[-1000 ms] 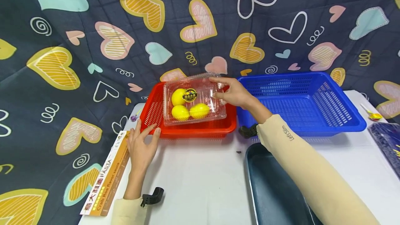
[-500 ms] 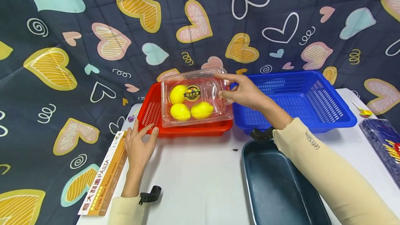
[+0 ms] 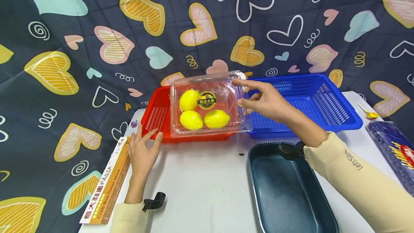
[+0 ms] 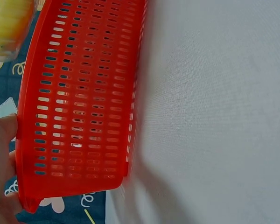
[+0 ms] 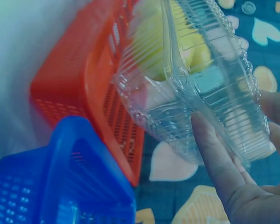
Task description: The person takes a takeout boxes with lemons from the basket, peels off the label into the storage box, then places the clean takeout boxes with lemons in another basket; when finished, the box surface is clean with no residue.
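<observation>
My right hand (image 3: 266, 100) pinches the right end of a clear plastic clamshell fruit box (image 3: 237, 118), thumb on the near side. Three yellow lemons (image 3: 217, 118) lie toward its left, below a dark round label (image 3: 207, 100). The box is tilted above the red basket (image 3: 191, 138) and overlaps the blue basket's left end in the head view. In the right wrist view, the ribbed box (image 5: 210, 88) is off the red basket's rim. My left hand (image 3: 142, 154) rests at the red basket's front left corner, its fingers (image 4: 9, 123) at the rim, spread and relaxed.
A blue basket (image 3: 307, 132) stands right of the red one. In front is a dark tray (image 3: 291, 197). A pasta box (image 3: 106, 186) lies at left, a lollipop (image 3: 372, 115) and dark blue packet (image 3: 392, 150) at right. A heart-patterned cloth (image 3: 207, 56) hangs behind.
The right hand has lifted the fruit box with its lemons nearer and shifted it to the right, partly past the red basket. The left hand has stayed at the basket corner.
</observation>
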`<state>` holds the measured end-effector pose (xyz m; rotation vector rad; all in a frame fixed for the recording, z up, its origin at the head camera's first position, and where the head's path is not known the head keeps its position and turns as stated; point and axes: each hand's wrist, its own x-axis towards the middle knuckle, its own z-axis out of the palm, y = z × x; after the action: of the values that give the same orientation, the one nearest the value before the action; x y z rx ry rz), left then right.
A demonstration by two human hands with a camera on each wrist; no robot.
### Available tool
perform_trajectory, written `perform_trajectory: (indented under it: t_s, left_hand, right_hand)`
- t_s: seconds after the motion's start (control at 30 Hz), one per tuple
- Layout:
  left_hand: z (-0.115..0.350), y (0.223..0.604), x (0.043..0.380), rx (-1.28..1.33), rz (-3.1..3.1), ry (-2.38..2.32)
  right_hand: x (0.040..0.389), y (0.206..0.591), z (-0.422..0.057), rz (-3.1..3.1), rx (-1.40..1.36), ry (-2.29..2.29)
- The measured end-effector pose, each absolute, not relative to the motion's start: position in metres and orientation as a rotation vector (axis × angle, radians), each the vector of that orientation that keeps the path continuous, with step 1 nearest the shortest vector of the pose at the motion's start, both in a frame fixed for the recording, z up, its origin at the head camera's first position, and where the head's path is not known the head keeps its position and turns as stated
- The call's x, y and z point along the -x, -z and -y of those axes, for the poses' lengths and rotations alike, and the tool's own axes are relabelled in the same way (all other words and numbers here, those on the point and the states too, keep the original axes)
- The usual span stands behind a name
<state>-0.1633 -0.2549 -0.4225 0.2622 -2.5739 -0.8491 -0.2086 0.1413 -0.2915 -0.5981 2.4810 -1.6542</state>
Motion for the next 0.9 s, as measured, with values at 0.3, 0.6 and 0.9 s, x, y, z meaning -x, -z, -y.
perform_trajectory:
  t_s: [0.3,0.6,0.9]
  left_hand:
    - [0.255,0.424,0.164,-0.263,2.573,0.85]
    - [0.255,0.425,0.163,-0.243,2.564,0.838]
    - [0.255,0.424,0.163,-0.25,2.58,0.834]
  right_hand:
    - [0.18,0.299,-0.154,-2.537,0.587,1.564]
    - [0.154,0.309,-0.163,-2.562,0.59,1.543]
    - [0.132,0.325,-0.164,-2.563,0.602,1.579]
